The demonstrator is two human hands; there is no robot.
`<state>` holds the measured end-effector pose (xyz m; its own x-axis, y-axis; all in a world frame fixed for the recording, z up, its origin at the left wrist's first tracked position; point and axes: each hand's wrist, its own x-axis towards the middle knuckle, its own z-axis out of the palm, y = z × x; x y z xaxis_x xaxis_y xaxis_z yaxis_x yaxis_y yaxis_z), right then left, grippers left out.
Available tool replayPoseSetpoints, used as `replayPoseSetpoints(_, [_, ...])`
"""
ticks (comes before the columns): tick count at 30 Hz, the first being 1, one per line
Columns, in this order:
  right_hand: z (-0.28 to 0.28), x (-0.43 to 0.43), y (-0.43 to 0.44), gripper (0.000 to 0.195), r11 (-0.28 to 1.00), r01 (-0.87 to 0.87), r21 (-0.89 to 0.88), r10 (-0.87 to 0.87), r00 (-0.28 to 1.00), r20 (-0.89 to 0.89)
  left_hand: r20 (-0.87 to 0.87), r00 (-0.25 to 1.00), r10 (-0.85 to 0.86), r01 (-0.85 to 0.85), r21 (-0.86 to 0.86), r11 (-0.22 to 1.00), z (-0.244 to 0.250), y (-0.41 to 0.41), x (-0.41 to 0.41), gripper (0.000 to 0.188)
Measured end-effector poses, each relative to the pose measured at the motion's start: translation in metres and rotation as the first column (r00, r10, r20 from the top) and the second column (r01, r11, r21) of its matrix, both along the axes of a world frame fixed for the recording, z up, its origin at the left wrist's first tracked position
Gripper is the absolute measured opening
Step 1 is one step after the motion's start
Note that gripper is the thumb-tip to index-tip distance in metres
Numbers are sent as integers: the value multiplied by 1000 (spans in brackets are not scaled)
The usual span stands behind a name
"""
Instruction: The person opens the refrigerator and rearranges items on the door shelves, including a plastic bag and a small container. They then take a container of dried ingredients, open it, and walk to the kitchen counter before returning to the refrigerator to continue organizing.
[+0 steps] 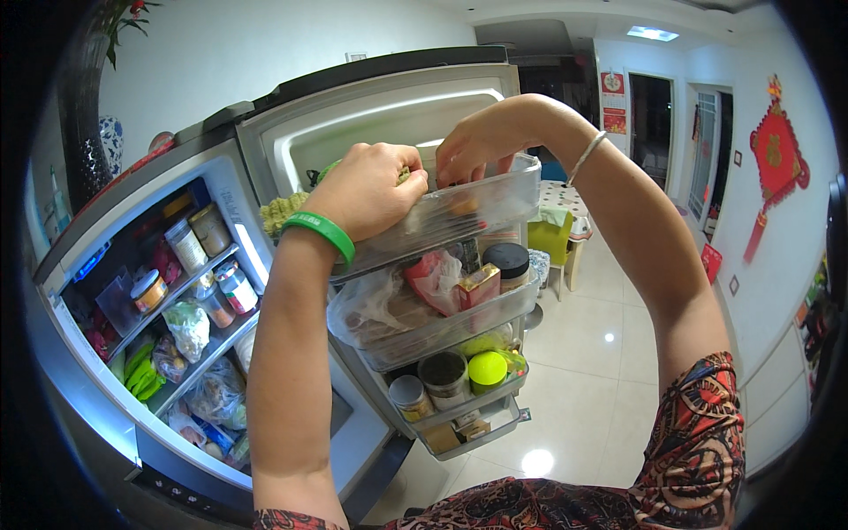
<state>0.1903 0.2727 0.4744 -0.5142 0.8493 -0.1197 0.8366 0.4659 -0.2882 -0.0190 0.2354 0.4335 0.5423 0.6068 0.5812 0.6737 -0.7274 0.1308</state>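
An open refrigerator door [301, 142] with clear plastic shelves stands before me. My left hand [377, 189], with a green wristband, is closed on a yellow-green textured cloth [281, 213] at the left end of the top door bin [490, 192]. Part of the cloth shows between thumb and fingers. My right hand [480, 146] reaches down into the same bin, its fingertips partly hidden behind the rim. An orange-brown round item [463, 207] shows through the bin wall below them; whether the right hand holds anything is unclear.
Lower door bins hold a black-lidded jar [506, 260], a red and gold box [479, 286], plastic bags and a green-lidded container [487, 368]. Left, lit fridge shelves [199, 371] carry jars and bagged vegetables. Behind the door stand a green chair [553, 232] and a table with a dotted cloth [563, 199].
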Motion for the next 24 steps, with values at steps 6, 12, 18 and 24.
replayPoseSetpoints(6, [4,-1,-4,37,990,-113,-82,113,994,-7,-17,1000,11,-10,44,999,-2,1,-2,25])
replayPoseSetpoints(12, [-4,-4,11,30,983,-176,53,181,979,-97,-14,1000,4,-3,56,998,-2,1,-2,26])
replayPoseSetpoints(18, [-9,-19,-11,33,922,11,387,-9,1000,-6,44,998,-50,47,62,997,-2,7,-4,29])
replayPoseSetpoints(24, [-4,-4,-28,30,819,-30,573,268,903,-336,241,965,-100,41,240,970,-1,13,-7,33])
